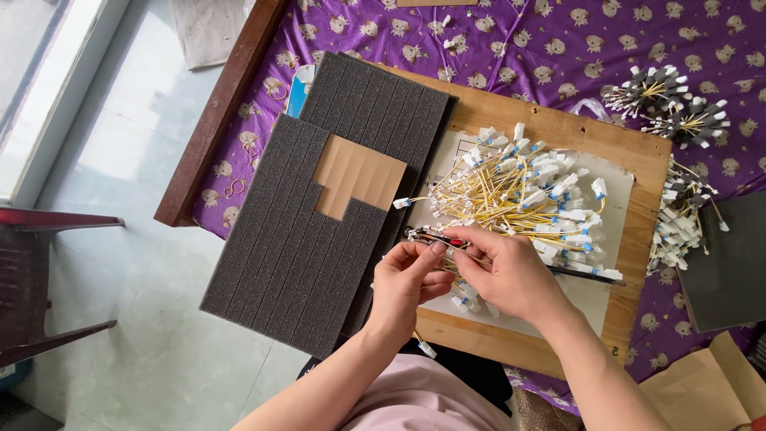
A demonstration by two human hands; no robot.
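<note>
**2 hands pinching a small wire bundle at the centre of the frame**

The left hand [408, 281] and right hand [509, 271] meet just below the middle of the frame, over the lower edge of a wooden board [511, 339]. Each grip is pressed together, pinching the same thin wire bundle [435, 238], which has dark and red parts and sticks out to the left of the fingertips. A dark strand runs from under the right hand toward the right edge of the board. A few white-tipped wires hang below the left wrist.

Just above the hands, on a white sheet [594, 291] covering the board, lies a loose heap of yellow wires with white connectors [527, 191]. To the left of the hands, 2 overlapping grey foam sheets [283, 247] cut into strips stretch from the upper centre toward the lower left; a stepped gap in the front sheet shows brown cardboard [359, 172].

At the upper right, 2 tied clusters of wires [666, 100] rest on a purple patterned cloth [558, 48], and more white connectors [678, 227] pile at the board's right edge. A dark chair [40, 271] stands on the pale floor at the left edge.
</note>
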